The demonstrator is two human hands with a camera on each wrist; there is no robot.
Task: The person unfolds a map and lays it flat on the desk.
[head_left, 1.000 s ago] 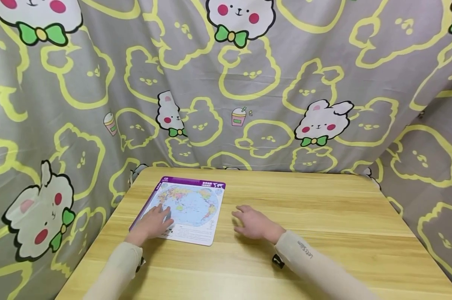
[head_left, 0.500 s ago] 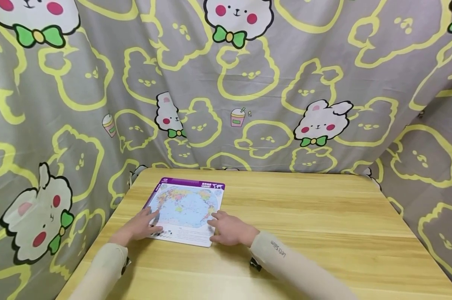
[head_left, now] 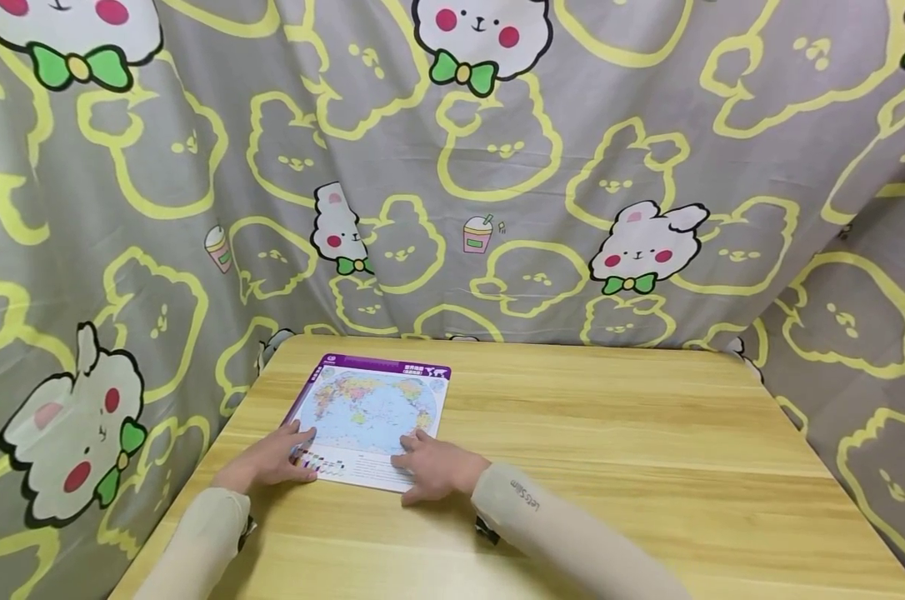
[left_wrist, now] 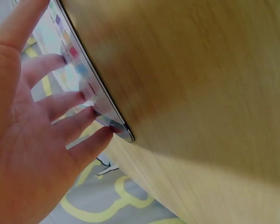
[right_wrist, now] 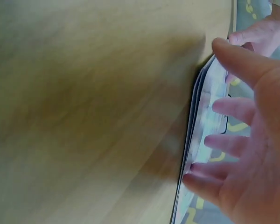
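Since a second ago my right hand (head_left: 432, 468) has slid left across the wooden table (head_left: 647, 450) from bare wood onto the near right corner of the world map board (head_left: 370, 417), and my left hand (head_left: 272, 460) has drawn back from the map's middle to the board's near left corner. Both hands now lie flat with fingers spread and fairly straight, gripping nothing. From the left wrist view, my left fingertips (left_wrist: 91, 116) rest along the board's thin edge (left_wrist: 95, 100) where a row of small coloured squares is printed. From the right wrist view, my right fingers (right_wrist: 228, 142) lie spread over the board's surface (right_wrist: 207, 107), just beside its edge, with the other hand's fingers showing at the far side. The board lies flat on the left half of the table, purple band along its far edge, blue oceans in the centre. Pale beige sleeves (head_left: 565, 525) cover both my forearms. Behind and around the table hangs a grey cloth (head_left: 542, 167) printed with yellow outlines and white cartoon animals wearing green bows.
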